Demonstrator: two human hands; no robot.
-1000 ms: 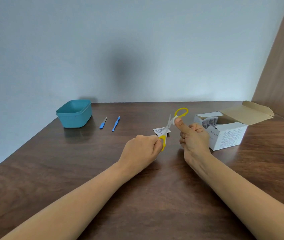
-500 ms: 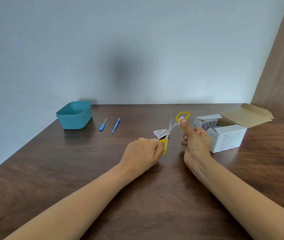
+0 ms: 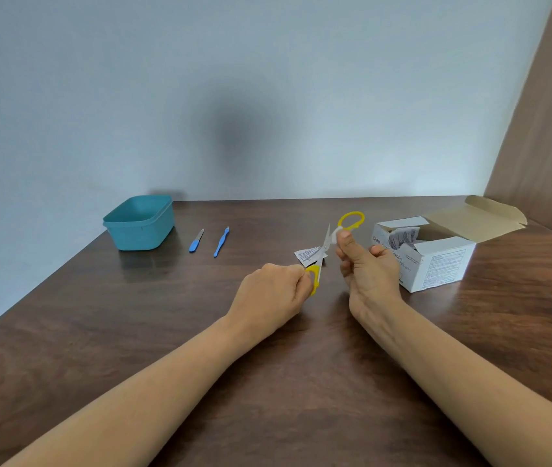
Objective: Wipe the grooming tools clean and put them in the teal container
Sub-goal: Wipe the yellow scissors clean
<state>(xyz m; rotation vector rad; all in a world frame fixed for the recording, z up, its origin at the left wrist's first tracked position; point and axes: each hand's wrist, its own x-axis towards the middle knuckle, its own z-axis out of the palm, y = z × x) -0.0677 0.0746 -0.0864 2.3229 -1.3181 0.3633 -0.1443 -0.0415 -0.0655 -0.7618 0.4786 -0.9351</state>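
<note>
Yellow-handled scissors [image 3: 351,220] are spread open above the middle of the table. My left hand [image 3: 274,294] grips the lower yellow handle. My right hand [image 3: 367,267] pinches a small white wipe [image 3: 336,234] against the scissors just below the upper yellow loop. The teal container [image 3: 139,222] stands at the back left. Right of it lie two blue-handled tools, a short file [image 3: 196,241] and a longer thin tool [image 3: 221,242]. What the container holds is hidden by its wall.
An open white cardboard box of swabs [image 3: 436,261] stands at the right with its flap raised. A torn white wrapper [image 3: 308,255] lies on the brown table [image 3: 166,315] behind the scissors. A pale wall runs along the back and a brown panel rises at right.
My right hand with the wipe has slid up the scissors toward the upper yellow loop. My left hand keeps its hold on the lower handle.
</note>
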